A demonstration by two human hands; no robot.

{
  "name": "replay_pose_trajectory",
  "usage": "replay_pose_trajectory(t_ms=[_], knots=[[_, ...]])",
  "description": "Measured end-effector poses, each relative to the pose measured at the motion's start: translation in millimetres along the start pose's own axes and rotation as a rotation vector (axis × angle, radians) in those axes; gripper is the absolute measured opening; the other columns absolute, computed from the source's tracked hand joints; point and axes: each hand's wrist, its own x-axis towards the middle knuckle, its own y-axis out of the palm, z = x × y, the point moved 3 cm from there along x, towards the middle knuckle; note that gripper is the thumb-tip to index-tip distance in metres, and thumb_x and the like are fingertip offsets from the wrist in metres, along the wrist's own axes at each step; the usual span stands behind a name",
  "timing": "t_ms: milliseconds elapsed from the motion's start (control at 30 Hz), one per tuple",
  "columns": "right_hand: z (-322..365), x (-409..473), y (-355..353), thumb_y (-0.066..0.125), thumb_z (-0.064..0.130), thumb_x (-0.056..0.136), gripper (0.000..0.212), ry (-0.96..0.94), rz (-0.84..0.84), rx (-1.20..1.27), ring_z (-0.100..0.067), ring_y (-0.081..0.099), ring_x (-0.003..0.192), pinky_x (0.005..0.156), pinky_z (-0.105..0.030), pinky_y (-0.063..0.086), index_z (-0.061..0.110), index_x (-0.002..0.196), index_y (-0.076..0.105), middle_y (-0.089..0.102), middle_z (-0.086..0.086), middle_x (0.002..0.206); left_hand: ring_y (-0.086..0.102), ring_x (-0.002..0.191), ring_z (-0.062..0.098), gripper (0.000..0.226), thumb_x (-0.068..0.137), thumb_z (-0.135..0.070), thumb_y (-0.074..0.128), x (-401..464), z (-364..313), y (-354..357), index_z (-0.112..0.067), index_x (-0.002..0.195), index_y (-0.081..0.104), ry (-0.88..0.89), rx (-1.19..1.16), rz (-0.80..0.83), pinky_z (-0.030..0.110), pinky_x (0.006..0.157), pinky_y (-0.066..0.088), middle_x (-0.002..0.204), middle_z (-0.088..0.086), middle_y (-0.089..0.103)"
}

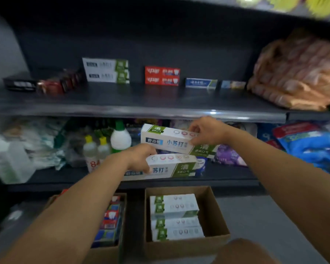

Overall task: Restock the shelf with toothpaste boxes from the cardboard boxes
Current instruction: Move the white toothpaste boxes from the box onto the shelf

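My right hand (208,132) grips a white and green toothpaste box (166,140) held in the air just below the dark shelf's edge (141,111). My left hand (139,157) grips a second box of the same kind (171,166), lower and nearer to me. On the shelf stand two stacked white and green boxes (107,70), two stacked red boxes (162,76) and two blue boxes (201,83) along the back. On the floor, the right cardboard box (213,206) holds several white and green toothpaste boxes; the left cardboard box (120,248) holds red and blue ones.
A black box (20,83) and red packets (53,85) lie at the shelf's left; a brown plastic bag (297,73) fills its right end. The lower shelf holds bottles (120,138), white packages and blue packs (311,143). My knee (244,252) shows at the bottom.
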Motion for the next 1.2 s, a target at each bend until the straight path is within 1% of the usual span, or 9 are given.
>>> replay_pose_trajectory(t_ms=[133,267,467,600,700,833,1000,1133,1200], knots=[[41.8,-1.5,-39.5,0.076,0.022,0.077,0.020,-0.025,-0.045,-0.055,-0.016,0.065,0.084,0.077,-0.036,0.056,0.016,0.094,0.068,0.069,0.000,0.094,0.056,0.110,0.018,0.044,0.076,-0.013,0.077,-33.8,-1.6,-47.8,-0.024,0.115,0.059,0.007,0.007,-0.044,0.041,0.098,0.048,0.121,-0.003,0.060],[78.6,4.8,-69.0,0.075,0.022,0.078,0.022,-0.068,-0.066,-0.088,-0.014,0.064,0.087,0.082,-0.037,0.056,0.015,0.098,0.068,0.068,0.002,0.095,0.056,0.107,0.017,0.048,0.080,-0.010,0.073,-63.7,1.9,-94.6,-0.025,0.123,0.058,0.024,0.020,-0.106,0.036,0.091,0.048,0.120,-0.004,0.059],[115.1,31.8,-92.6,0.075,0.021,0.080,0.018,-0.120,-0.105,-0.061,-0.015,0.064,0.086,0.079,-0.035,0.057,0.015,0.096,0.069,0.068,0.000,0.094,0.055,0.106,0.016,0.051,0.081,-0.009,0.072,-87.6,34.8,-144.6,-0.025,0.127,0.057,-0.019,0.043,-0.185,0.038,0.092,0.050,0.123,-0.003,0.056],[127.8,64.8,-95.6,0.074,0.021,0.081,0.019,-0.148,-0.100,-0.057,-0.017,0.065,0.088,0.081,-0.035,0.057,0.013,0.097,0.068,0.068,-0.001,0.094,0.054,0.096,0.013,0.051,0.082,-0.009,0.070,-90.2,62.0,-170.9,-0.027,0.128,0.055,-0.040,0.061,-0.212,0.031,0.081,0.046,0.114,-0.007,0.055],[139.3,99.2,-95.2,0.074,0.021,0.082,0.020,-0.160,-0.098,-0.050,-0.015,0.064,0.088,0.082,-0.033,0.056,0.012,0.098,0.068,0.068,0.000,0.095,0.053,0.093,0.012,0.051,0.083,-0.008,0.069,-83.5,86.3,-186.5,-0.027,0.128,0.055,-0.069,0.043,-0.226,0.031,0.082,0.047,0.110,-0.007,0.054],[151.2,154.0,-86.8,0.075,0.022,0.081,0.020,-0.182,-0.090,-0.024,-0.014,0.065,0.085,0.080,-0.034,0.057,0.013,0.097,0.068,0.068,0.000,0.094,0.053,0.100,0.016,0.051,0.083,-0.006,0.068,-64.8,122.0,-209.5,-0.022,0.129,0.054,-0.104,0.043,-0.239,0.030,0.082,0.045,0.110,-0.005,0.054],[165.3,219.1,-78.8,0.075,0.022,0.081,0.022,-0.196,-0.078,-0.032,-0.014,0.064,0.084,0.074,-0.029,0.055,0.012,0.099,0.068,0.068,0.000,0.094,0.055,0.100,0.014,0.040,0.084,-0.003,0.067,-44.8,165.6,-234.7,-0.024,0.117,0.057,-0.136,0.036,-0.237,0.028,0.076,0.044,0.109,-0.005,0.058],[170.4,263.0,-71.6,0.075,0.023,0.080,0.024,-0.194,-0.066,-0.036,-0.018,0.064,0.086,0.075,-0.031,0.054,0.010,0.100,0.069,0.068,-0.003,0.094,0.056,0.105,0.018,0.040,0.083,-0.003,0.067,-33.9,197.0,-257.7,-0.019,0.118,0.058,-0.177,0.039,-0.275,0.036,0.088,0.048,0.113,-0.001,0.060],[172.2,283.4,-65.2,0.075,0.022,0.080,0.025,-0.195,-0.054,-0.034,-0.019,0.064,0.085,0.073,-0.030,0.053,0.009,0.101,0.069,0.068,-0.004,0.094,0.055,0.103,0.018,0.041,0.084,-0.001,0.066,-29.3,208.6,-266.5,-0.018,0.120,0.057,-0.191,0.035,-0.281,0.032,0.082,0.045,0.110,-0.001,0.059]])
